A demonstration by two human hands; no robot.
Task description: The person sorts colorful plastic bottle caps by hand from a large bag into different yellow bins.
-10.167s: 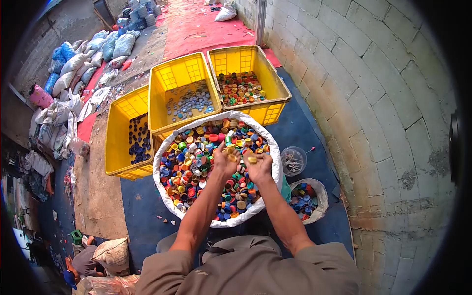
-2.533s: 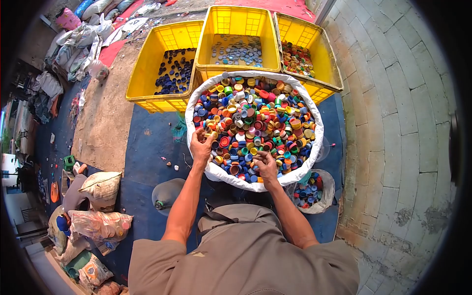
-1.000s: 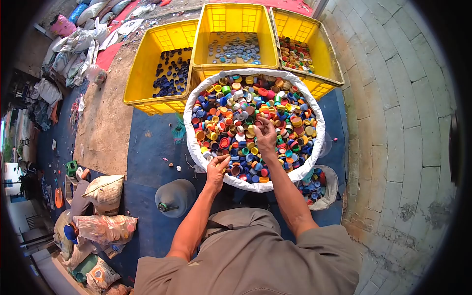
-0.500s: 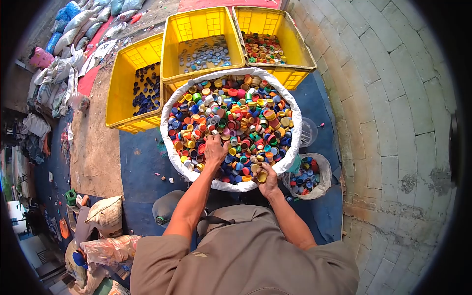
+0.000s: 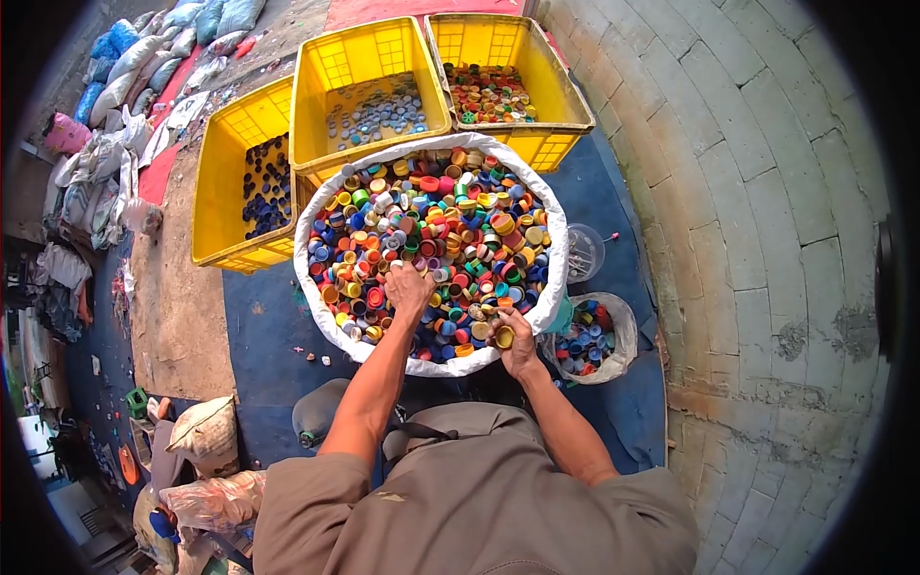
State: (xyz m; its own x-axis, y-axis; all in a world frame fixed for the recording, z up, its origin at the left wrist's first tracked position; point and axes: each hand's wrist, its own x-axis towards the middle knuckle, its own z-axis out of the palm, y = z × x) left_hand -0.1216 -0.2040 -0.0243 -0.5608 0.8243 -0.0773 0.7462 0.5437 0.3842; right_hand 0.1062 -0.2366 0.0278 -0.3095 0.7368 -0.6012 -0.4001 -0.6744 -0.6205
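- Left hand (image 5: pixel 410 289): your arm is stretched forward, palm down on the mixed bottle caps (image 5: pixel 450 216) mid-sack. Grip curled; you cannot tell whether it holds anything.
- Right hand (image 5: pixel 518 347): nearer you, at the near rim of the white sack (image 5: pixel 316 311), grip pinched on a yellow cap (image 5: pixel 503 336).
- Yellow crates (image 5: pixel 222 182): beyond the sack.

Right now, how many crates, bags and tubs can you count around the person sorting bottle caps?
Yellow crates: 3
Big white sack: 1
Small bag: 1
Clear tub: 1
Total: 6
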